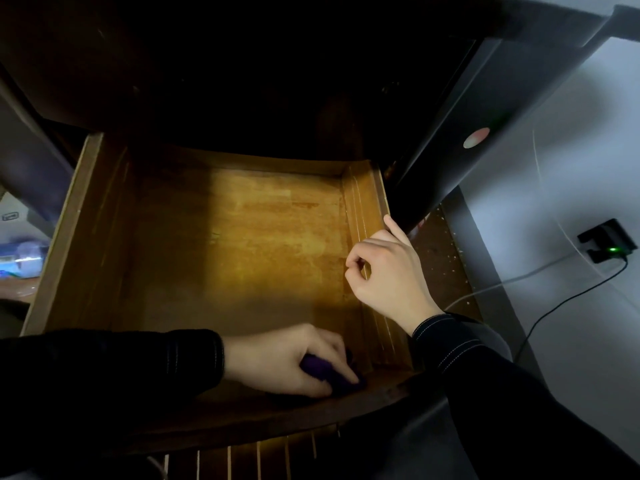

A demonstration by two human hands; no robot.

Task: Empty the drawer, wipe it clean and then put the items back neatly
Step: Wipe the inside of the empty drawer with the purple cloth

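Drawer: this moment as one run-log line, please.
step: wiping | drawer: empty | left hand: grips purple cloth, front-right corner | right hand: on right wall

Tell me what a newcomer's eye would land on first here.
The lit, empty wooden drawer in the middle stands out against the darkness around it. At its near right corner the left hand holds a purple cloth down on the drawer's floor, while the right hand rests at the drawer's right wall. At the far right, a small green light glows on a black device.
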